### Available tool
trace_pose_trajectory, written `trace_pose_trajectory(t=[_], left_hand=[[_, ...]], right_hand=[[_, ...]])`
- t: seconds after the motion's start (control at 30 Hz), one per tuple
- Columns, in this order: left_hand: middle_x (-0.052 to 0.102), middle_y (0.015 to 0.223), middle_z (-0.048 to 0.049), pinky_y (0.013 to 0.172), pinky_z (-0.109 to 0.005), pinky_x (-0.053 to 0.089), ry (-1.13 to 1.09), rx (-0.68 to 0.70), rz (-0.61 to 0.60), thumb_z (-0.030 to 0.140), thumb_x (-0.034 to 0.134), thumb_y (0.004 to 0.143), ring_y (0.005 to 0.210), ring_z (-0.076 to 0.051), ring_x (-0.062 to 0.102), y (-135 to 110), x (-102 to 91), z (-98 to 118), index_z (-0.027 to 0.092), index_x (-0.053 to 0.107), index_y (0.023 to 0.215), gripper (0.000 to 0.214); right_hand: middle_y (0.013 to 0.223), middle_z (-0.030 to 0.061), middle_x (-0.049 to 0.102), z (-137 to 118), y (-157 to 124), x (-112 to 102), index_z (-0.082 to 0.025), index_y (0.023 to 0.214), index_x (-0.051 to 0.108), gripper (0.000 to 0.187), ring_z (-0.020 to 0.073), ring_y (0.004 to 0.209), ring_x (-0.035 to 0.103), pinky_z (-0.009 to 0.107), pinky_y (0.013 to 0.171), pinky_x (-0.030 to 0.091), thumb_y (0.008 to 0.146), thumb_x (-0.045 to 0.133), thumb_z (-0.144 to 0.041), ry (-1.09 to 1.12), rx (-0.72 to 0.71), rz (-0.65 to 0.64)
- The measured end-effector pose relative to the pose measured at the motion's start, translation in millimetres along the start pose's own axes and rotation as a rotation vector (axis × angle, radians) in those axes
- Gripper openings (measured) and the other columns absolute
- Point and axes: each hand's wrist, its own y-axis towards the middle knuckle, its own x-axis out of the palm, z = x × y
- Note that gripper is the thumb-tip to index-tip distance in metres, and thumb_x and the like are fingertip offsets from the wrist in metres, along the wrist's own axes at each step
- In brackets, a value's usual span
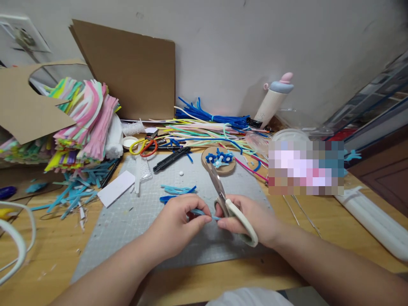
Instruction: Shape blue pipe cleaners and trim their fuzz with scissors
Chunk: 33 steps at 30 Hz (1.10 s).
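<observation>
My left hand (178, 221) is closed, pinching a light blue pipe cleaner (198, 211) between thumb and fingers. White-handled scissors (217, 182) are in my right hand (255, 216), their blades pointing up and away from me. The right fingertips are close to the thin end of the pipe cleaner; whether they grip it I cannot tell. Both hands are over a grey cutting mat (219, 246). Just beyond the left hand lie cut light and dark blue pipe cleaner pieces (177, 190). Farther back, a round cardboard disc (225, 168) carries small blue flowers (218, 158) with white centres.
A black utility knife (170, 159), yellow-and-orange-handled scissors (148, 148) and a white card (116, 188) lie at the mat's far left. Coloured pipe cleaner bundles (92, 114) are heaped at left. Blue bundles (213, 119) and a white bottle (270, 104) line the wall. A white roll (372, 221) lies right.
</observation>
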Motion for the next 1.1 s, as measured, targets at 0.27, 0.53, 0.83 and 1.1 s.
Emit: trace_pose_trajectory(t=[0.27, 0.53, 0.83, 1.1], left_hand=[[0.063, 0.074, -0.0013, 0.061, -0.024, 0.039, 0.081, -0.08, 0.212, 0.029, 0.057, 0.078, 0.068, -0.014, 0.055, 0, -34.0, 4, 0.019, 0.063, 0.074, 0.013], [0.055, 0.059, 0.0028, 0.046, -0.019, 0.029, -0.115, -0.238, 0.07, 0.034, 0.06, 0.074, 0.05, -0.009, 0.042, 0, -23.5, 4, 0.017, 0.063, 0.075, 0.017], [0.04, 0.047, 0.0068, 0.04, -0.018, 0.019, -0.2, -0.328, 0.002, 0.035, 0.059, 0.073, 0.043, -0.007, 0.03, 1, -16.2, 3, 0.016, 0.06, 0.077, 0.02], [0.054, 0.051, 0.0031, 0.047, -0.018, 0.032, -0.479, -0.376, 0.041, 0.034, 0.068, 0.067, 0.047, -0.008, 0.045, 4, -12.6, 0, 0.015, 0.058, 0.076, 0.023]], right_hand=[[0.062, -0.0029, 0.049, 4, 5, -13, -0.017, 0.075, 0.053, 0.023, 0.0092, 0.055, 0.042, 0.021, 0.05, 0.034, 0.069, 0.067, -0.034, -0.11, -0.068, 0.155], [0.069, 0.0002, 0.058, 7, 5, -9, -0.017, 0.079, 0.056, 0.025, 0.0114, 0.059, 0.048, 0.022, 0.051, 0.038, 0.071, 0.066, -0.038, -0.061, -0.104, 0.183], [0.067, -0.0016, 0.052, 9, 3, -3, -0.016, 0.079, 0.052, 0.024, 0.0089, 0.056, 0.044, 0.021, 0.051, 0.036, 0.069, 0.067, -0.033, 0.037, -0.068, 0.041], [0.062, -0.0028, 0.051, 1, 3, -1, -0.016, 0.077, 0.053, 0.025, 0.0092, 0.055, 0.044, 0.021, 0.05, 0.035, 0.064, 0.068, -0.031, 0.059, -0.008, 0.027]])
